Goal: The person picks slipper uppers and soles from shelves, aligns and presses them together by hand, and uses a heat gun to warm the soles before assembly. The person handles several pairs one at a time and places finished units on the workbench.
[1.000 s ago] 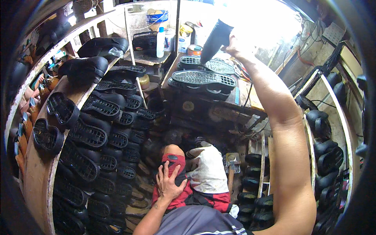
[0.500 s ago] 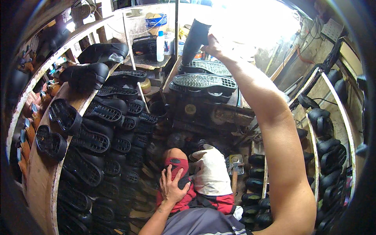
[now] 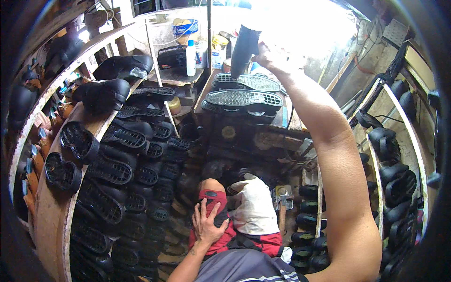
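Observation:
My right hand [image 3: 268,56] is stretched far forward, closed on a black blow dryer [image 3: 245,49]. The dryer stands nearly upright, its narrower end pointing down over the shoe soles. Beneath it, a black sole [image 3: 242,99] lies on a bench with its gridded inside facing up. Just behind that sits another sole [image 3: 253,82], its surface shining in the bright light. Whether the dryer touches the rear sole, I cannot tell. My left hand [image 3: 209,225] rests on my left thigh near the knee, fingers spread, holding nothing.
Racks of black soles and shoes [image 3: 110,169] fill the left side. A slanted board [image 3: 58,214] there carries several shoes. More shoes hang on a right-hand rack [image 3: 397,183]. A white bottle [image 3: 190,58] stands on the back shelf. A hammer [image 3: 282,214] is beside my right leg.
The blow dryer and my right hand have shifted a little to the right above the soles. My left hand stays on my thigh.

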Available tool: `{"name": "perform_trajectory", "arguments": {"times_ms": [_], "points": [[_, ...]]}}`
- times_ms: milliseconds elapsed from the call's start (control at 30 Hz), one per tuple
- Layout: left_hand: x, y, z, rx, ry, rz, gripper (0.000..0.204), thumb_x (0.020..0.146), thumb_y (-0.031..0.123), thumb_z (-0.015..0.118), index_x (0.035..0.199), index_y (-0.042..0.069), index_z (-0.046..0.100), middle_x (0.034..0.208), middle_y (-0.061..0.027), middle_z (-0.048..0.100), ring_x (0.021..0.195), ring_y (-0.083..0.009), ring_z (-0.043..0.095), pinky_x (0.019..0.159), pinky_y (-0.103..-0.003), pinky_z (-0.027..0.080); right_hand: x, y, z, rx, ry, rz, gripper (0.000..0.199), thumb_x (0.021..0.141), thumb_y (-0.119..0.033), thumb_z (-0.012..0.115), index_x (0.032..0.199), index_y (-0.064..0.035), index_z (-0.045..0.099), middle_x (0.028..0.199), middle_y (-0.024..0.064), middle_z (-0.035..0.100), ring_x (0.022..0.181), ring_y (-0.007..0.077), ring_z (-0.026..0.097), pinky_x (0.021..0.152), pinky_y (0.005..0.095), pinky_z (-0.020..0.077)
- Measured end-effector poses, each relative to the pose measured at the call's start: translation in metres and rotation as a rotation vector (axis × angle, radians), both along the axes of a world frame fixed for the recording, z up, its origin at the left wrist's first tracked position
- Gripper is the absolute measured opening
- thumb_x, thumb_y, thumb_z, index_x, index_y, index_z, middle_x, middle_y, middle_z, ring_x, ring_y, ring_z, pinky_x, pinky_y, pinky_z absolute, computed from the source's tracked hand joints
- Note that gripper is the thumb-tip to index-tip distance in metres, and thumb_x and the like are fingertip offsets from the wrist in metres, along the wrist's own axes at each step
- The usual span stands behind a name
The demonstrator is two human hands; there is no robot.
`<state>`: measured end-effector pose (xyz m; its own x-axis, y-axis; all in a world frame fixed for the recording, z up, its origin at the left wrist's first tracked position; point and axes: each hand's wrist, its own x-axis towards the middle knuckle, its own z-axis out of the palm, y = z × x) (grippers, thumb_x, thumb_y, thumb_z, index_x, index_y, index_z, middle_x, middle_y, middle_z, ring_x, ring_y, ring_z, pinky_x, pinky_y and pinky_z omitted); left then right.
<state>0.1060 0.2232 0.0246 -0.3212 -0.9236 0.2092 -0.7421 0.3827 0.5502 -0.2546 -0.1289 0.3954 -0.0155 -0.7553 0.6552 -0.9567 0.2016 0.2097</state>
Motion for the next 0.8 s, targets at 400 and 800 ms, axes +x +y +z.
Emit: {"name": "perform_trajectory", "arguments": {"times_ms": [400,800], "points": [[-0.002,0.0,-0.001,-0.024,-0.034,-0.006,0.08,0.077,0.047,0.091,0.151,0.027,0.066,0.17,-0.0225,0.039,0.151,-0.0501,0.039,0.118,-0.064,0.04,-0.062,0.042,0.001,0.071,0.031,-0.159,0.078,0.079,-0.055,0.094,0.124,0.0053,0.074,0.131,0.023,0.067,0.128,0.0391,0.064,0.108,0.0534,0.0525],[-0.002,0.0,-0.005,-0.007,-0.016,0.002,0.08,0.078,0.046,0.09,0.152,0.03,0.065,0.173,-0.0198,0.037,0.153,-0.0522,0.037,0.117,-0.067,0.039,-0.111,0.075,-0.002,0.124,0.114,-0.297,0.081,0.077,-0.058,0.094,0.123,0.0057,0.074,0.13,0.0236,0.067,0.128,0.0393,0.064,0.108,0.0527,0.0525]]}}
